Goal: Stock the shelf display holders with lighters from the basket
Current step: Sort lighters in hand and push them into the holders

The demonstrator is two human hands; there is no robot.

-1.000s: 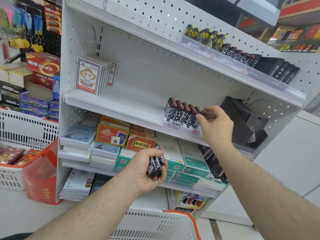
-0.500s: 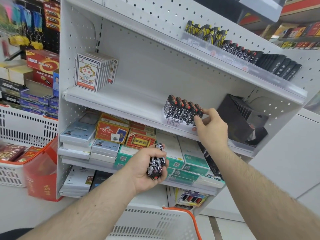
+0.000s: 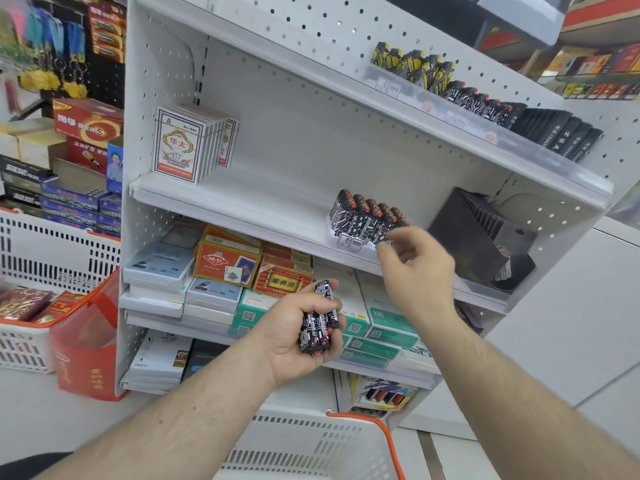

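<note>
The person stands before a white shelf unit [image 3: 242, 202] with three shelves in view. The left hand [image 3: 298, 327] has its grip closed around a bundle of lighters [image 3: 320, 323], black with white patterns; I count about three or four, but the fingers hide some. The right hand [image 3: 415, 268] is just beside the front edge of the middle shelf, its grip half closed with thumb and forefinger close together; I cannot tell if something small is between them. Directly above this hand, a clear display holder [image 3: 349, 239] on the middle shelf carries one row of patterned lighters [image 3: 367, 216] with red tops, about six of them standing upright. To the right on the same shelf stands one black ribbed holder [image 3: 478, 233]. At the left of that shelf is one stack of card packs [image 3: 187, 143], standing on edge. On the top shelf there are three groups of lighters: yellow-black [image 3: 415, 65], black-white [image 3: 481, 102] and plain black [image 3: 561, 133]. At the bottom, one white basket [image 3: 311, 448] with an orange handle is below the arms. Boxes [image 3: 225, 265] fill the lower shelf.
</note>
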